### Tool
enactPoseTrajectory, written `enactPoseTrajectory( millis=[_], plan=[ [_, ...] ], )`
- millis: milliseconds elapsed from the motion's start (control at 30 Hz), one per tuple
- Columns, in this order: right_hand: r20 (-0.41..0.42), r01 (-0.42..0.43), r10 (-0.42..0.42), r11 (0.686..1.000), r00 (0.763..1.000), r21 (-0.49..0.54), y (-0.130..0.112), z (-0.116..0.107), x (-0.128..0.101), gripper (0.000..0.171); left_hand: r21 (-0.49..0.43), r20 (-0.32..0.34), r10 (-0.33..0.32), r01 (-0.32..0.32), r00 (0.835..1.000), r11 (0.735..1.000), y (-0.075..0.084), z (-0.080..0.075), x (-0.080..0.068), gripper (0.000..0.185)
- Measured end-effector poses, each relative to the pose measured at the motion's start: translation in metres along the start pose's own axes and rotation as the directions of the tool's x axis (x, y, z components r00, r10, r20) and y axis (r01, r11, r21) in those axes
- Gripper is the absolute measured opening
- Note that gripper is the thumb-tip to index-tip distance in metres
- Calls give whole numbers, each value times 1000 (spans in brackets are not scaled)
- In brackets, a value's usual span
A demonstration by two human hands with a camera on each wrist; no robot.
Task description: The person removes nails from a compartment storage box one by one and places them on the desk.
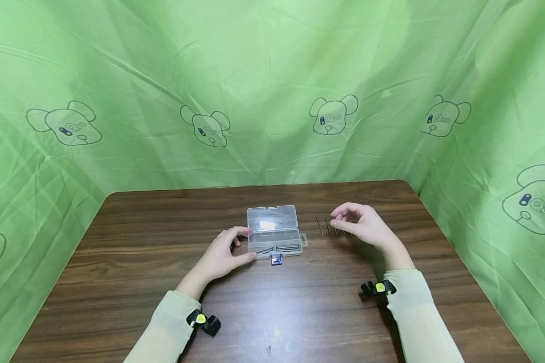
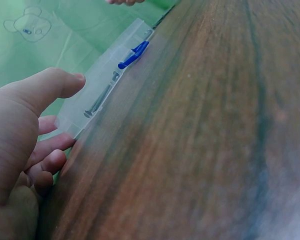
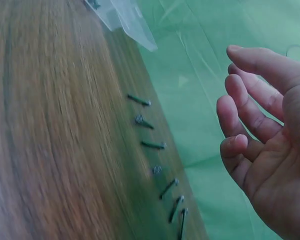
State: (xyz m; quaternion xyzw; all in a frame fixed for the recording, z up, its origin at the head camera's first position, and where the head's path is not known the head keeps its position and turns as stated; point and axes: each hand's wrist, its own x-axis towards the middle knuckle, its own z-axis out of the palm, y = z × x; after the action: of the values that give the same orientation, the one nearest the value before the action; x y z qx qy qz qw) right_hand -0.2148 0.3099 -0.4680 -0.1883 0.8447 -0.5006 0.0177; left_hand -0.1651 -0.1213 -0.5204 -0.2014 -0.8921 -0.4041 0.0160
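A clear plastic box [image 1: 274, 237] with its lid [image 1: 271, 218] raised stands in the middle of the table. Several long metal screws [image 1: 287, 248] lie in its front part, and a blue latch [image 1: 276, 259] hangs at the front. My left hand [image 1: 222, 252] holds the box at its left side, thumb at the front corner and fingers by the left edge. Right of the box, a row of loose screws [image 3: 154, 145] lies on the table. Over the right end of that row hovers my right hand [image 1: 361, 222], fingers loosely bent with nothing between them.
The brown wooden table [image 1: 272, 302] has its back edge just behind the box and screws. A green cloth [image 1: 263, 75] with printed bear heads surrounds the table at the back and sides. A clear hanging tab [image 1: 304, 240] juts from the box's right side.
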Motion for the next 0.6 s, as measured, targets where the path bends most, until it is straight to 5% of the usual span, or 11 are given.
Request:
enactPoseTrajectory(
  millis=[367, 600],
  plan=[
    [76, 88, -88, 996, 993, -5, -24, 29, 12, 19, 18, -14, 31, -30, 999, 999, 0, 0, 0, 66],
    [194, 184, -182, 983, 964, 11, -41, 66, 29, 21, 11, -13, 33, -33, 999, 999, 0, 1, -1, 67]
  ],
)
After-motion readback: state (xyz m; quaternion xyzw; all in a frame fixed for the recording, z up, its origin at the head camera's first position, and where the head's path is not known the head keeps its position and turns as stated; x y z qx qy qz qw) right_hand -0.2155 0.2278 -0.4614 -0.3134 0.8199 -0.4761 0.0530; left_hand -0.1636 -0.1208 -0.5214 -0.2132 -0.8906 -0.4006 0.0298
